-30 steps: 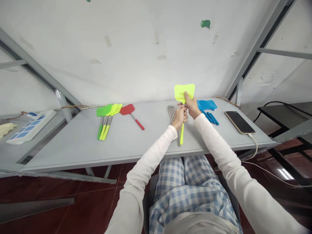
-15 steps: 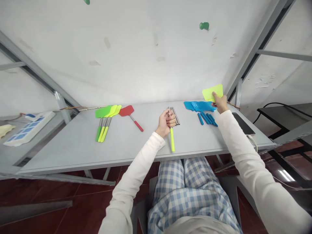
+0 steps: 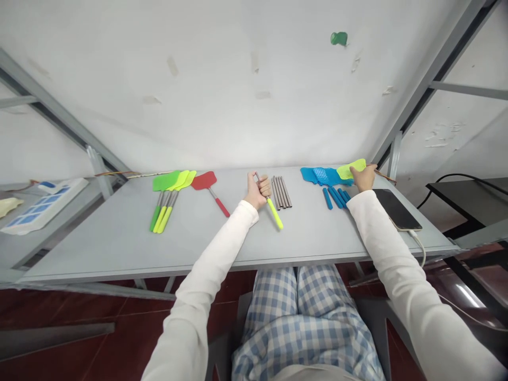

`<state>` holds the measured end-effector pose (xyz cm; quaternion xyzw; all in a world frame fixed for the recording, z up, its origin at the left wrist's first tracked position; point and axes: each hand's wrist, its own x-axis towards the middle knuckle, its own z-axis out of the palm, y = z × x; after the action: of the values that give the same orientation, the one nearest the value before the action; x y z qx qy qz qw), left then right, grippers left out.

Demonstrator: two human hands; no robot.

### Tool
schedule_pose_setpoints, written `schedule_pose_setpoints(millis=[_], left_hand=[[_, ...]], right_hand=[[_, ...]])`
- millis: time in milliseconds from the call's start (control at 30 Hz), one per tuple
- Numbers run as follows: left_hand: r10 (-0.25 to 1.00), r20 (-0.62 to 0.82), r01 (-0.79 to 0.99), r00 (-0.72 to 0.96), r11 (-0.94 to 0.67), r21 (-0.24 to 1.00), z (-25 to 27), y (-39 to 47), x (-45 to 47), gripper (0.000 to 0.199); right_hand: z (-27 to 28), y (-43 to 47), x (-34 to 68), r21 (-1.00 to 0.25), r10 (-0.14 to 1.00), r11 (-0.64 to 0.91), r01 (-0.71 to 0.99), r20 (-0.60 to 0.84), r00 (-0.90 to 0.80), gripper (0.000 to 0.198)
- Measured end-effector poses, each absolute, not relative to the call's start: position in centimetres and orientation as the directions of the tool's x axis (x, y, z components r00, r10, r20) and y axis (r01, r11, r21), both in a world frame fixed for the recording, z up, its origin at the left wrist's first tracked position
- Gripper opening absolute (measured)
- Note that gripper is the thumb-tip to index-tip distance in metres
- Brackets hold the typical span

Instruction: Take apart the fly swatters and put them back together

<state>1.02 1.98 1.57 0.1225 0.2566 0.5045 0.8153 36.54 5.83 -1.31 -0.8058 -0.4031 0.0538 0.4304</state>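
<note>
My left hand (image 3: 257, 190) is closed around the metal rod of a yellow-green fly swatter handle (image 3: 275, 215), whose grip slants down to the right. Beside it lie several bare metal tubes (image 3: 282, 192) side by side. At the right, my right hand (image 3: 364, 178) pinches a yellow-green fly swatter head (image 3: 349, 169) by its edge, low over the right end of the blue swatter heads (image 3: 309, 175). Whether it rests on them I cannot tell. Just in front are several blue handle grips (image 3: 335, 197), partly covered by the right forearm.
A red fly swatter (image 3: 204, 181) lies left of centre. Farther left, several green and yellow-green swatters (image 3: 165, 182) overlap. A phone (image 3: 400, 209) with a white cable lies by the right forearm. The white wall (image 3: 238, 127) stands behind the grey table (image 3: 119, 238).
My right hand has lowered the yellow-green head toward the blue heads. My left hand has shifted left with the handle, which now slants, and the metal tubes are more exposed.
</note>
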Motion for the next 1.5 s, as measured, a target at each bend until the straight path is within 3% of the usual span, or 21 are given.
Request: schedule_pose_setpoints(millis=[200, 400, 467, 567, 633, 733, 900, 1200, 1333, 1500], left_hand=[[0.898, -0.325, -0.770, 0.298, 0.427, 0.474, 0.4, 2.5, 1.9, 0.041], [0.924, -0.256, -0.826, 0.284, 0.371, 0.424, -0.2, 1.8, 2.2, 0.038], [0.940, -0.226, -0.856, 0.255, 0.328, 0.399, -0.3, 1.7, 2.1, 0.039], [0.963, -0.172, -0.892, 0.207, 0.258, 0.371, -0.4, 1.8, 1.8, 0.045], [0.972, -0.146, -0.902, 0.185, 0.227, 0.368, -0.5, 1.8, 1.7, 0.047], [0.974, -0.130, -0.901, 0.184, 0.220, 0.374, -0.6, 1.8, 1.7, 0.045], [0.974, -0.127, -0.897, 0.189, 0.224, 0.381, -0.7, 1.7, 1.9, 0.041], [0.979, -0.143, -0.897, 0.146, 0.192, 0.398, -0.5, 1.3, 2.2, 0.041], [0.980, -0.139, -0.900, 0.142, 0.186, 0.393, -0.6, 1.3, 2.1, 0.040], [0.981, -0.140, -0.905, 0.131, 0.176, 0.386, -0.7, 1.4, 2.1, 0.040]], right_hand=[[-1.5, 6.0, 36.1, -0.629, 0.679, -0.454, 0.631, 0.214, 0.703, 0.066], [-1.8, 5.6, 34.4, -0.387, 0.632, -0.505, 0.772, 0.443, 0.636, 0.052], [-1.6, 5.5, 33.6, -0.346, 0.687, -0.419, 0.840, 0.485, 0.542, 0.042], [-1.0, 5.2, 31.7, -0.234, 0.832, -0.125, 0.964, 0.505, 0.231, 0.038], [-0.7, 4.7, 30.1, -0.136, 0.901, 0.039, 0.990, 0.433, 0.024, 0.042], [-0.8, 3.9, 28.2, -0.043, 0.957, 0.100, 0.994, 0.278, -0.085, 0.047], [-1.5, 3.3, 27.4, -0.078, 0.968, 0.107, 0.991, 0.234, -0.086, 0.046], [-1.8, 3.0, 25.1, -0.058, 0.901, 0.247, 0.967, 0.381, -0.207, 0.044], [-2.4, 3.2, 24.3, 0.011, 0.915, 0.223, 0.975, 0.341, -0.213, 0.047], [-1.9, 2.9, 24.2, 0.003, 0.935, 0.199, 0.980, 0.299, -0.190, 0.044]])
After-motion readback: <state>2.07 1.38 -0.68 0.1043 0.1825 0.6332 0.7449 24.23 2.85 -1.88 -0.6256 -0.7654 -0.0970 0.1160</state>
